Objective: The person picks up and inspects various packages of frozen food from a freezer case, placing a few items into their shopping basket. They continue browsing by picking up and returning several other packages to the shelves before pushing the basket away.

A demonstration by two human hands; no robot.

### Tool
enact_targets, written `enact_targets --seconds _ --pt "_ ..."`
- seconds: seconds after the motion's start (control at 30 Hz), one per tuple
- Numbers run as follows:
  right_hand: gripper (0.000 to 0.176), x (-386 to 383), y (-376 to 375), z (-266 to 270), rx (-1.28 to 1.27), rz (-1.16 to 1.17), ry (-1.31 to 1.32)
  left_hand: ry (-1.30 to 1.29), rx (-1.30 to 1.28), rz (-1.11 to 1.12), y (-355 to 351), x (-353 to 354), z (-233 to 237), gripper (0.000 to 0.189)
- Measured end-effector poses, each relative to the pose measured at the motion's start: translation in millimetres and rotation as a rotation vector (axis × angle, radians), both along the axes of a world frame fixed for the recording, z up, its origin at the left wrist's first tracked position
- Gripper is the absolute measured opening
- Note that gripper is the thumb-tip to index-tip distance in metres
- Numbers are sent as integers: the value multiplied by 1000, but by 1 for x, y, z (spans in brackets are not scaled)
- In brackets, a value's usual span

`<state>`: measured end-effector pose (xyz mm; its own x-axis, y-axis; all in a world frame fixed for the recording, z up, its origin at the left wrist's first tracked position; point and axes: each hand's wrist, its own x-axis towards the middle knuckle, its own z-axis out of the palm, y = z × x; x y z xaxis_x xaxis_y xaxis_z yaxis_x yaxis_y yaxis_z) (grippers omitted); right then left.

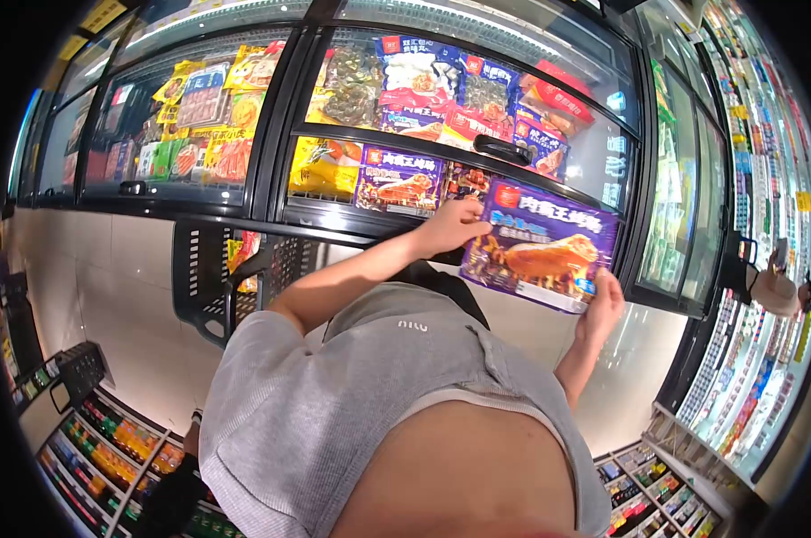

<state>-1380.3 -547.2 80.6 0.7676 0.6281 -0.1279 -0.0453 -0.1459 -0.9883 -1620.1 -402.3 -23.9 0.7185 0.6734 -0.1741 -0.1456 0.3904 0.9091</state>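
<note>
A purple package of sausages [545, 247], with a grilled sausage pictured on its front, is held up before me at the freezer's near edge. My left hand [455, 224] pinches its left edge, thumb on the front. At the lower right corner, my right hand [601, 305] grips the package with the fingers partly behind it. Just beyond my left hand, a similar purple package [398, 182] lies inside the chest freezer, under the glass. A black handle [502, 149] sits on the glass lid above the held package.
A dark shopping basket [204, 269] with colourful packs in it stands at the left below the freezer. The freezer's black frame [271, 134] divides sections of bagged frozen food. Tall lit shelves [751, 269] line the right, where another person [773, 287] stands.
</note>
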Motion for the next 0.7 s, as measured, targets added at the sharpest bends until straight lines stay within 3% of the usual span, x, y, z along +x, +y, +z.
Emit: enact_targets --seconds 0.13,0.17,0.27,0.33,0.43,0.5,0.53,0.57,0.67,0.7 --pt "14 -14 12 -55 -263 68 248 289 239 -59 41 -40 -26 25" --pt "14 -19 22 -59 -303 104 312 312 181 -15 46 -46 -31 38" --pt "14 -28 55 -72 -430 271 433 468 55 -19 65 -66 -57 33" --pt "17 -14 68 -115 -575 440 353 558 26 -5 81 -82 -55 20" --pt "22 -33 108 -141 -635 640 285 650 -49 48 99 -93 -87 21" --pt "27 -47 132 -169 -631 651 275 676 7 287 100 -97 -136 21" --pt "27 -40 141 -213 -619 723 189 688 37 408 104 -97 -153 22" --pt "27 -49 152 -230 -503 721 267 825 67 476 107 -97 -150 21" --pt "33 -60 200 -284 -943 1017 -108 967 465 595 124 -103 -161 19" --pt "37 -68 211 -309 -683 942 -76 1026 545 592 128 -110 -199 21"
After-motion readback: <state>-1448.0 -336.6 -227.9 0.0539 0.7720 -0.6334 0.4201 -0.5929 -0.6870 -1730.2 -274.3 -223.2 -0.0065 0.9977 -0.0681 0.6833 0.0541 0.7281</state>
